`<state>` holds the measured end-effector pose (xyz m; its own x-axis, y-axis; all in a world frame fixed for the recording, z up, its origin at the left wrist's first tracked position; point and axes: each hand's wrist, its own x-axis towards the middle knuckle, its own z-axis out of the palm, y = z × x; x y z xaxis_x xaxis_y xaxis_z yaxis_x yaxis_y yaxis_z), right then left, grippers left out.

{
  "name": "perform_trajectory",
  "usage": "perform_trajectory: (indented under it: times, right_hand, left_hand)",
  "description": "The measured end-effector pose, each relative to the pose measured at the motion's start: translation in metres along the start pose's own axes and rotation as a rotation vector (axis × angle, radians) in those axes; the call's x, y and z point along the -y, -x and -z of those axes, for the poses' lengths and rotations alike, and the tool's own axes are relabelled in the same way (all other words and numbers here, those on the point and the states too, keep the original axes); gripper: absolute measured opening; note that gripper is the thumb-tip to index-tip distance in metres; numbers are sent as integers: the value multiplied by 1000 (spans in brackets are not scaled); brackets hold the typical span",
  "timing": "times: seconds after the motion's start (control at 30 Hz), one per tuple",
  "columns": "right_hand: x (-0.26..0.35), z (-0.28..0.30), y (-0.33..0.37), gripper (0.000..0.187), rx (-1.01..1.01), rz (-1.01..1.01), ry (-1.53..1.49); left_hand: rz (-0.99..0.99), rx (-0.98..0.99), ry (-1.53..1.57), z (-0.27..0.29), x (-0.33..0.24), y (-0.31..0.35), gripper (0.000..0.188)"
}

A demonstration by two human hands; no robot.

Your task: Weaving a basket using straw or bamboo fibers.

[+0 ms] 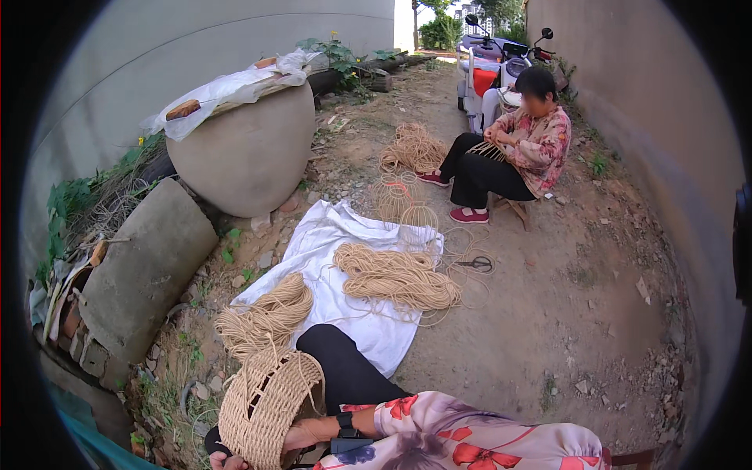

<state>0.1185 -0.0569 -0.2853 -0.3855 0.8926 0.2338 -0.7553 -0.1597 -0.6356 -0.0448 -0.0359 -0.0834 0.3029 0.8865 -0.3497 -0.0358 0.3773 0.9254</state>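
Note:
A half-woven basket (266, 415) of tan cord lies tilted on my lap at the lower left, with a slotted gap in its side where dark frame shows. My left hand (225, 462) is at the lower edge of the view, its fingers closed on the basket's lower side. My right hand (300, 433) reaches into the basket's opening, so its fingers are hidden behind the woven wall. A loose strand of cord runs up from the basket to a coiled hank of tan cord (270, 313) just beyond it.
Cord bundles (395, 274) lie on a white sheet (313, 243) ahead, beside wire frames (419, 219) and dark scissors (475, 264). A co-worker (533, 149) sits far right, weaving thin strips, near more cord (413, 147) and a parked three-wheeler (486, 78). A large clay vat (251, 157) stands left.

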Motion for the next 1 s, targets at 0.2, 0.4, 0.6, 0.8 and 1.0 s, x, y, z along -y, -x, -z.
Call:
perform_trajectory:
  times: [0.2,0.4,0.6,0.8,1.0]
  right_hand:
    - [45,-38,19,42,-33,382,1234]
    - [60,-64,26,33,-83,-230,332]
    - [152,-103,95,38,-90,-499,898]
    - [183,-111,130,31,-388,-473,994]
    - [158,-83,130,12,-264,241,1911]
  left_hand:
    - [-397,-61,-509,25,7,-19,22]
    - [-614,-380,-1227,115,27,-24,37]
    - [-294,-899,-1424,391,107,-10,16]
    - [-154,-567,-983,295,79,-14,28]
    - [-288,-30,-594,71,24,11,32]
